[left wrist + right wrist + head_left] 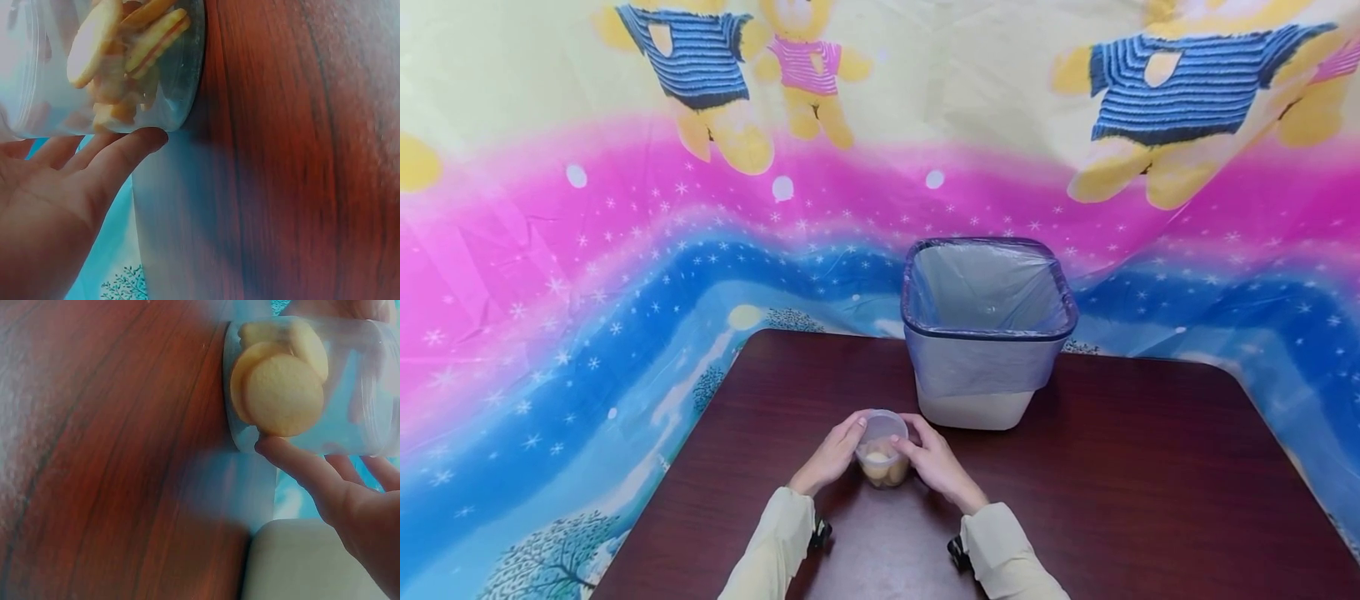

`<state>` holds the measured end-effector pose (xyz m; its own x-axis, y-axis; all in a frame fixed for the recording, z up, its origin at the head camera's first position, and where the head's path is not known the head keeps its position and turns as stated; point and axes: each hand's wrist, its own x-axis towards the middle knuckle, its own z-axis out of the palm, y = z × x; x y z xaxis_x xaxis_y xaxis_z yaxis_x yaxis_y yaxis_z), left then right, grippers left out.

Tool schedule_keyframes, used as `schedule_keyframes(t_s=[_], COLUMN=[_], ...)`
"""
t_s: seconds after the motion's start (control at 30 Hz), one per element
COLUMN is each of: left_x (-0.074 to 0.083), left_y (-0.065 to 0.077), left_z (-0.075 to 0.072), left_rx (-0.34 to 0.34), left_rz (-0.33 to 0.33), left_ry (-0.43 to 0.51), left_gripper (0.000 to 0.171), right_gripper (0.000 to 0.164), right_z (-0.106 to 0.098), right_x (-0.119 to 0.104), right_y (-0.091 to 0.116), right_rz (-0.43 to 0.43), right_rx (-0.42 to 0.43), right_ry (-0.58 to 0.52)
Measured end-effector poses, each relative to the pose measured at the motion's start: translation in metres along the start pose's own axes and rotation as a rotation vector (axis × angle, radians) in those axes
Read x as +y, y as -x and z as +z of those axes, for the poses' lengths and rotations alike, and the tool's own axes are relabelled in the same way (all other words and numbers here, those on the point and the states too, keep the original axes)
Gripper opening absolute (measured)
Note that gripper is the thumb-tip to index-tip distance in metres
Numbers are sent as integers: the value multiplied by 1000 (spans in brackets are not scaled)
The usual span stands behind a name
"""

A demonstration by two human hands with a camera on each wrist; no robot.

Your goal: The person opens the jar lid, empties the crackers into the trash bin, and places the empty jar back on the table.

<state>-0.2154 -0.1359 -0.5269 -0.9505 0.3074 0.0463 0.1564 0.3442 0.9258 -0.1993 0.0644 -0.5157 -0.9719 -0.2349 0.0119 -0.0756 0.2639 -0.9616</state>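
Note:
A clear round plastic jar (882, 450) holds several cookies (883, 472) and stands on the dark wooden table. My left hand (835, 450) holds its left side, thumb near the rim. On the other side my right hand (936, 458) grips it, with the thumb at the rim. In the left wrist view, cookies (94, 47), some of them sandwich cookies, lean inside the jar, and the left hand (69, 194) lies along its wall. Round pale cookies (284, 394) show in the right wrist view, where the right hand's fingertip (269, 447) touches the wall near the base.
A white bin (973, 410) lined with a translucent bag stands on the table (1150, 467), behind and right of the jar. A printed cloth (820, 217) with bears hangs behind the table. A dark wrist device (958, 552) sits by the right sleeve.

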Motion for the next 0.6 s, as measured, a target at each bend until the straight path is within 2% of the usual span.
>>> schedule_keyframes(t_s=[0.13, 0.3, 0.37, 0.5, 0.6], left_x=[8, 27, 27, 14, 7], left_y=[1, 6, 7, 3, 1], left_z=[1, 1, 2, 8, 12], left_rx=[-46, -111, -123, -126, -130], left_rz=[-18, -24, -34, -38, -35], left_ry=[53, 116, 145, 163, 162], left_gripper=[41, 41, 41, 43, 46], right_gripper=[37, 38, 39, 43, 45], right_z=[-3, -7, -9, -13, -15], right_x=[2, 4, 6, 8, 9], right_y=[1, 3, 5, 7, 9], right_rz=[6, 23, 9, -42, -30], right_rx=[8, 3, -10, -44, -62], right_ry=[-9, -43, -59, -111, -163])
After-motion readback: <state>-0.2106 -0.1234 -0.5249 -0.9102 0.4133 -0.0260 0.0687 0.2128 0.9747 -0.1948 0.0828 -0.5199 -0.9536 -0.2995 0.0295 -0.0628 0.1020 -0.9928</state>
